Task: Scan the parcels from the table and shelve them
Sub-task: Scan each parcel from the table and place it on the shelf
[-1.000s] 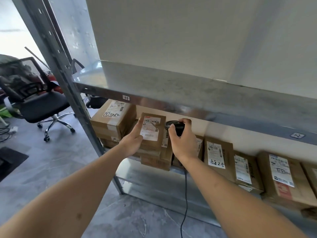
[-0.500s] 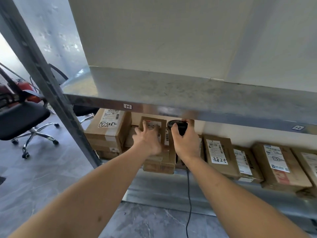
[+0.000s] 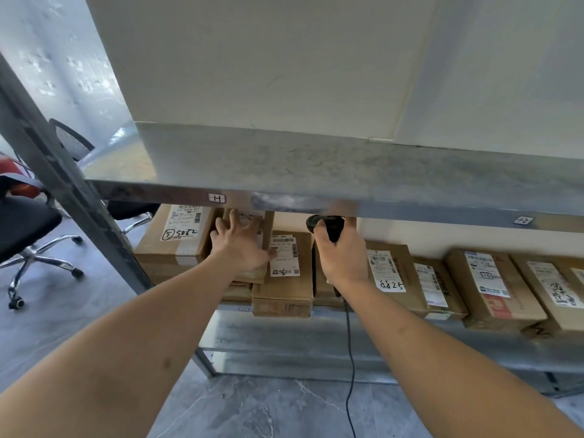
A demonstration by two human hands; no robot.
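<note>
Left of the grey galvanised metal shelf rack stands a black mesh office chair on a chrome star base, on a grey marbled floor. Under the rack's upper board, whose front lip carries a small white tag marked "H", cardboard parcels fill the lower level. At that level's left end lies a large brown cardboard box with a white label handwritten "5082". Just right of it is the small brown cardboard parcel with a white printed label, tilted upright and leaning on the stack inside the rack; the left hand lies flat against its face, fingers spread and fairly straight, thumb out to the right. Next comes a flat brown box with a barcode label, overhanging the lower board's front edge. Right of that, the right hand curls tightly around a black corded handheld barcode scanner, its round head just under the upper board and its thin black cable hanging down. Further right sit a brown box marked "8825" and more labelled brown boxes in a row, touching side by side.
</note>
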